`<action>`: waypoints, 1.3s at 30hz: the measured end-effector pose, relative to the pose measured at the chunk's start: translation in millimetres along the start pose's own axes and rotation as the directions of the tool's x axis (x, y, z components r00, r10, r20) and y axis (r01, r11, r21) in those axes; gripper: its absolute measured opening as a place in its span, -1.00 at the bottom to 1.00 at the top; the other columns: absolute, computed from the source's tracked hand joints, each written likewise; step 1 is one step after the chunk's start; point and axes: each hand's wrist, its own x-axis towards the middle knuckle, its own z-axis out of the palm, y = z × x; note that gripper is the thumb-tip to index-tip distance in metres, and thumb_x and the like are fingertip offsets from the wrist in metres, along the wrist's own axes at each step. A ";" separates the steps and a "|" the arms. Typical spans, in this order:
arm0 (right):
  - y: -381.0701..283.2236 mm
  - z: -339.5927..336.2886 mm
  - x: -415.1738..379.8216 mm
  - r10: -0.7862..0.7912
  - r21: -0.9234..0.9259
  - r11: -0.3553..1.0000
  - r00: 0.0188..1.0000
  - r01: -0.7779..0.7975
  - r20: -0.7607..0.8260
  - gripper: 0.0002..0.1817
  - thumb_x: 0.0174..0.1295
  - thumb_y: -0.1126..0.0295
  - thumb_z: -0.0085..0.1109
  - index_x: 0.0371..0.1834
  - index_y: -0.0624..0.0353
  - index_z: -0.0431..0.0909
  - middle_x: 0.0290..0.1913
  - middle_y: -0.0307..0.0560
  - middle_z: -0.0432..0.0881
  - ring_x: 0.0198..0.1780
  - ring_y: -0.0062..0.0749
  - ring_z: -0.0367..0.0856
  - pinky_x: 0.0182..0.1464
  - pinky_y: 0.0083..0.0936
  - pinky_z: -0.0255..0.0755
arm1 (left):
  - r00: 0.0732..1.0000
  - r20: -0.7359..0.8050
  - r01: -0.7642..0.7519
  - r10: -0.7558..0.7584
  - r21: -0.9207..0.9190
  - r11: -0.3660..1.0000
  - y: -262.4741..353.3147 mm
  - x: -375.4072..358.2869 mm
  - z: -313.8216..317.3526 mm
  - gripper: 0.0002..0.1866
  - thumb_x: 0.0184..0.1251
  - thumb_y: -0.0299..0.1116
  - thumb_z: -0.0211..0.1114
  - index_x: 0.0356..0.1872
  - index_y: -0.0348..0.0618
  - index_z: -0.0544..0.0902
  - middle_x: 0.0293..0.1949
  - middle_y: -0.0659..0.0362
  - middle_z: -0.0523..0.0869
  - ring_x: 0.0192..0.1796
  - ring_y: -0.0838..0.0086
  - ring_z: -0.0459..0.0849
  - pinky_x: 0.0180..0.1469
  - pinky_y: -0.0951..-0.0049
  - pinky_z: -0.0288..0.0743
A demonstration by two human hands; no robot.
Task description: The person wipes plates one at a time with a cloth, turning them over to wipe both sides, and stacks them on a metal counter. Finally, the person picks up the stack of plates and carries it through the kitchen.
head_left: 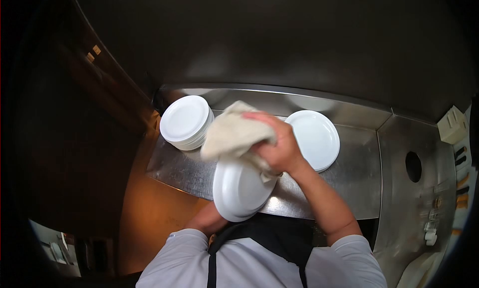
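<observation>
My right hand (282, 144) is closed round a bunched cream cloth (237, 131), which hangs over the upper edge of a white plate (239, 190). This plate is tilted up in front of my apron, off the counter. My left forearm (208, 219) reaches in behind it; the plate hides my left hand and its fingers, and nothing else in view holds the plate up. To the left stands a tall stack of white plates (185, 119). Behind my right wrist is a lower stack of white plates (317, 141).
The steel counter (352, 173) has a raised back edge (349, 106) below a dark wall. On the right, a steel surface has a round dark hole (413, 166). Small glass and white items (431, 230) and dark-handled utensils (462, 190) lie along the far right.
</observation>
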 end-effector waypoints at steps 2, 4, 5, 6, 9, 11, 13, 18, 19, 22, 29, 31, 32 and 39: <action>19.8 -2.2 -13.7 0.171 0.078 0.983 0.980 -0.164 -0.102 -0.34 0.02 0.36 0.39 0.30 0.19 0.55 0.17 0.22 0.68 0.20 -0.01 0.68 0.28 -0.29 0.49 | 0.981 -0.169 -0.078 0.093 0.098 0.992 -3.3 -6.7 -9.2 -0.60 0.57 0.05 0.10 -0.13 -0.15 0.52 -0.33 0.13 0.60 -0.24 0.31 0.56 -0.11 0.22 0.41; 45.1 7.2 -45.2 0.191 0.009 0.981 0.973 -0.192 -0.128 -0.33 0.04 0.35 0.38 0.31 0.26 0.52 0.18 0.24 0.67 0.22 -0.05 0.67 0.30 -0.30 0.47 | 0.900 -0.351 -0.148 0.259 0.312 0.938 2.9 -4.2 -17.4 -0.58 0.57 0.06 0.09 -0.16 -0.16 0.53 -0.36 0.13 0.61 -0.27 0.31 0.57 -0.15 0.23 0.42; 50.7 12.7 -63.3 0.202 -0.022 0.978 0.969 -0.208 -0.145 -0.33 0.05 0.35 0.38 0.31 0.29 0.51 0.18 0.26 0.66 0.24 -0.07 0.66 0.31 -0.30 0.46 | 0.834 -0.399 -0.160 0.381 0.486 0.859 10.4 0.5 -20.6 -0.57 0.58 0.06 0.09 -0.18 -0.16 0.54 -0.38 0.13 0.61 -0.29 0.31 0.58 -0.17 0.23 0.42; 46.3 18.2 -81.6 0.267 0.071 0.963 0.959 -0.261 -0.095 -0.33 0.08 0.34 0.37 0.31 0.34 0.49 0.18 0.24 0.66 0.24 -0.12 0.65 0.33 -0.32 0.44 | 0.767 -0.391 -0.130 0.509 0.683 0.719 22.7 8.3 -22.2 -0.56 0.58 0.07 0.08 -0.19 -0.17 0.54 -0.39 0.13 0.62 -0.30 0.31 0.58 -0.19 0.23 0.42; 19.9 18.7 -107.4 0.399 0.411 0.842 0.916 -0.349 -0.041 -0.29 0.10 0.34 0.46 0.33 0.38 0.45 0.15 0.07 0.65 0.20 -0.27 0.62 0.35 -0.37 0.41 | 0.634 -0.101 0.140 0.766 0.990 0.015 79.5 37.6 -8.9 -0.52 0.58 0.09 0.07 -0.24 -0.19 0.56 -0.44 0.12 0.63 -0.35 0.31 0.59 -0.24 0.25 0.42; 8.9 12.2 -105.6 0.400 0.568 0.793 0.891 -0.220 -0.214 -0.28 0.09 0.38 0.52 0.33 0.36 0.44 0.13 -0.01 0.64 0.16 -0.32 0.62 0.33 -0.39 0.43 | 0.682 -0.006 0.323 0.731 0.899 -0.294 108.6 43.6 45.8 -0.47 0.53 0.13 0.14 -0.38 -0.20 0.51 -0.48 -0.08 0.66 -0.46 -0.01 0.61 -0.36 0.12 0.42; 5.9 -6.3 -86.8 0.475 0.459 0.827 0.839 -0.324 -0.265 -0.29 0.07 0.45 0.55 0.31 0.34 0.45 0.11 -0.04 0.64 0.14 -0.33 0.63 0.26 -0.42 0.49 | 0.762 0.083 0.335 0.642 0.799 -0.500 126.0 53.0 67.2 -0.47 0.49 0.15 0.18 -0.39 -0.19 0.52 -0.44 -0.09 0.71 -0.40 -0.17 0.64 -0.32 0.06 0.49; 40.4 -22.5 -74.6 0.625 0.563 0.754 0.634 -0.339 -0.456 -0.41 0.10 0.60 0.37 0.27 0.34 0.47 0.08 -0.01 0.66 0.07 -0.28 0.67 0.18 -0.40 0.56 | 0.844 0.058 0.274 0.533 0.807 -0.522 150.7 82.0 167.9 -0.58 0.39 -0.08 0.39 0.00 -0.20 0.53 -0.35 -0.04 0.76 -0.27 0.08 0.79 -0.18 0.19 0.64; 44.6 -24.5 -73.2 0.652 0.622 0.726 0.581 -0.294 -0.487 -0.42 0.11 0.63 0.34 0.27 0.34 0.47 0.08 -0.01 0.67 0.06 -0.26 0.68 0.17 -0.40 0.57 | 0.860 0.034 0.232 0.509 0.863 -0.449 154.2 82.1 184.9 -0.54 0.37 -0.15 0.43 0.12 -0.21 0.52 -0.30 -0.04 0.78 -0.23 0.15 0.81 -0.14 0.22 0.67; 57.0 -27.0 -77.5 0.661 0.724 0.670 0.574 -0.164 -0.483 -0.37 0.14 0.60 0.27 0.36 0.29 0.41 0.16 0.00 0.64 0.10 -0.22 0.67 0.17 -0.35 0.58 | 0.874 -0.094 0.012 0.477 0.985 0.172 163.7 54.0 194.8 -0.31 0.39 -0.34 0.39 0.45 -0.23 0.27 0.15 -0.03 0.65 0.09 0.24 0.73 0.17 0.25 0.63; 80.2 -0.4 -92.2 0.675 0.714 0.650 0.629 -0.260 -0.386 -0.28 0.14 0.59 0.33 0.44 0.21 0.33 0.23 -0.06 0.57 0.19 -0.26 0.60 0.24 -0.30 0.54 | 0.418 -0.224 -0.061 0.880 0.960 0.273 69.8 10.3 83.2 -0.51 0.49 -0.26 0.36 0.29 -0.26 0.43 0.13 0.04 0.66 0.13 0.42 0.62 0.23 0.35 0.50; 79.8 8.2 -97.7 0.645 0.706 0.652 0.692 -0.278 -0.324 -0.22 0.12 0.59 0.37 0.47 0.20 0.29 0.26 -0.07 0.55 0.22 -0.27 0.58 0.27 -0.31 0.53 | 0.449 -0.095 -0.038 0.889 0.991 0.126 88.7 14.0 90.2 -0.69 0.43 -0.32 0.39 0.01 -0.28 0.54 -0.11 0.10 0.73 -0.10 0.48 0.68 0.01 0.43 0.57; 77.1 5.1 -99.0 0.682 0.740 0.592 0.688 -0.319 -0.248 -0.13 0.08 0.58 0.42 0.51 0.19 0.23 0.30 -0.08 0.51 0.26 -0.26 0.56 0.31 -0.31 0.49 | 0.508 -0.076 0.037 0.858 0.997 0.067 102.9 7.5 90.6 -0.70 0.41 -0.33 0.40 -0.01 -0.28 0.56 -0.14 0.09 0.74 -0.13 0.47 0.70 -0.03 0.42 0.59; 65.9 -68.4 -68.8 0.623 0.379 0.707 0.779 -0.598 0.068 -0.18 -0.08 0.47 0.63 0.33 0.24 0.46 0.16 -0.07 0.65 0.16 -0.30 0.63 0.26 -0.39 0.50 | 0.783 -0.211 0.308 0.585 0.949 -0.070 137.1 -15.9 125.6 -0.71 0.32 -0.35 0.44 -0.04 -0.22 0.60 -0.26 0.03 0.82 -0.28 0.35 0.81 -0.23 0.30 0.67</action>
